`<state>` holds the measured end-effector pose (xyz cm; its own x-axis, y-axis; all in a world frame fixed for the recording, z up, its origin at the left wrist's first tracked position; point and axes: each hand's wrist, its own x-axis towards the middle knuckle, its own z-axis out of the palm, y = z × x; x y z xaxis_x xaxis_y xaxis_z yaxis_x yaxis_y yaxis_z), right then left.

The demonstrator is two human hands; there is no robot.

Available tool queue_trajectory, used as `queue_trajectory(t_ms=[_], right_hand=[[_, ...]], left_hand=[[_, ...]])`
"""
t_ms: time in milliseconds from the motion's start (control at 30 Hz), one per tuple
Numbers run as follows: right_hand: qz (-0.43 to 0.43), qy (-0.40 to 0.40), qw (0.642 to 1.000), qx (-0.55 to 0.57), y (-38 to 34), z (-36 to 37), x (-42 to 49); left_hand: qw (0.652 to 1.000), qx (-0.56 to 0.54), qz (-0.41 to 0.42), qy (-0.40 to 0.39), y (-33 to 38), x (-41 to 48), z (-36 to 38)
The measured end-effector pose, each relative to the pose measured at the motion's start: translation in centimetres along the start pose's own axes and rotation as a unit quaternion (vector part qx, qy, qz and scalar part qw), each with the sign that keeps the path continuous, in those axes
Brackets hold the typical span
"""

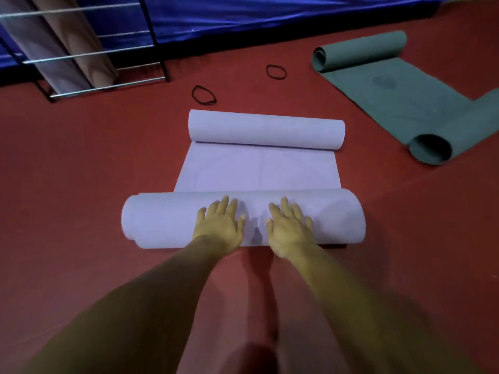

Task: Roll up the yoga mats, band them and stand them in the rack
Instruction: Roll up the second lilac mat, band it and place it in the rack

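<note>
A pale lilac yoga mat [259,168] lies on the red floor, curled at its far end and rolled into a thick roll at the near end. My left hand [220,222] and my right hand [289,228] press flat on top of that near roll, fingers straight and spread, side by side near its middle. Two black bands lie on the floor beyond the mat: one band [204,95] at the left, another band [276,71] farther right. The metal rack [89,54] stands at the upper left with two rolled mats [67,47] leaning in it.
A grey-green mat [397,90] lies partly unrolled at the right, curled at both ends. A blue padded surface [270,14] runs along the back behind the rack. Red floor [94,157] surrounds the lilac mat.
</note>
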<state>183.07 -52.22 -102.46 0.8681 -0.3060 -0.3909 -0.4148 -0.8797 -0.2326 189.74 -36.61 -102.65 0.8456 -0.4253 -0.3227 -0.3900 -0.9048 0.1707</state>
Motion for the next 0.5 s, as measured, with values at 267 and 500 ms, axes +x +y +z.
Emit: queue_trajectory(t_ms=[267,500], right_hand=[[-0.027,0.153,0.983,-0.101,2.3,5.3,5.5],[-0.067,0.206,0.972,-0.089,1.9,6.4,0.1]], left_hand=[[0.995,-0.004,-0.011,0.102,-1.3,5.9,6.1],[0.989,-0.006,-0.017,0.146,-0.5,1.1,6.5]])
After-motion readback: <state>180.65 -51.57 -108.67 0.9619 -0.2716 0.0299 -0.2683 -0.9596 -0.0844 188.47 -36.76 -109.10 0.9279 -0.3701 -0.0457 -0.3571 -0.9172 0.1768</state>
